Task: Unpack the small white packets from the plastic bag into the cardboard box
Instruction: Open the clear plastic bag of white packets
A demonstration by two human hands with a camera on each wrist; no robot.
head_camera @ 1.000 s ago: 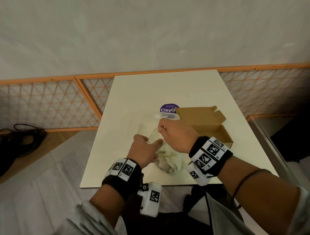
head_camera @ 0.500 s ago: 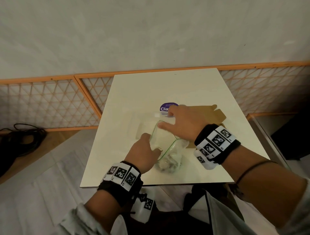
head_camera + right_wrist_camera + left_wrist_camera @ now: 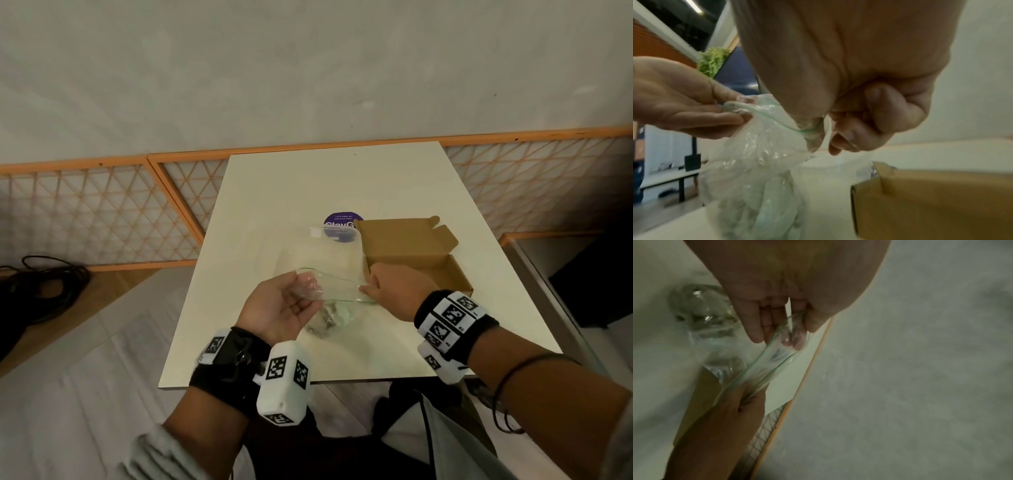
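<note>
Both hands pinching my plastic bag (image 3: 329,301) open.
Left hand (image 3: 281,310) and right hand (image 3: 394,291) grip opposite rims; packets (image 3: 330,320) lie inside, beside the open box (image 3: 442,270) on the table (image 3: 260,205).

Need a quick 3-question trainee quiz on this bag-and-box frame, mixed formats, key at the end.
1. True or false: the cardboard box stands open on the table, to the right of the plastic bag.
2. Multiple choice: where are the small white packets now? A) in the box B) at the bottom of the bag C) spread on the table.
3. Fill in: the left hand and the right hand each pinch one end of the bag's green-edged ____, holding it open.

Key: 1 true; 2 B; 3 mouth.
</note>
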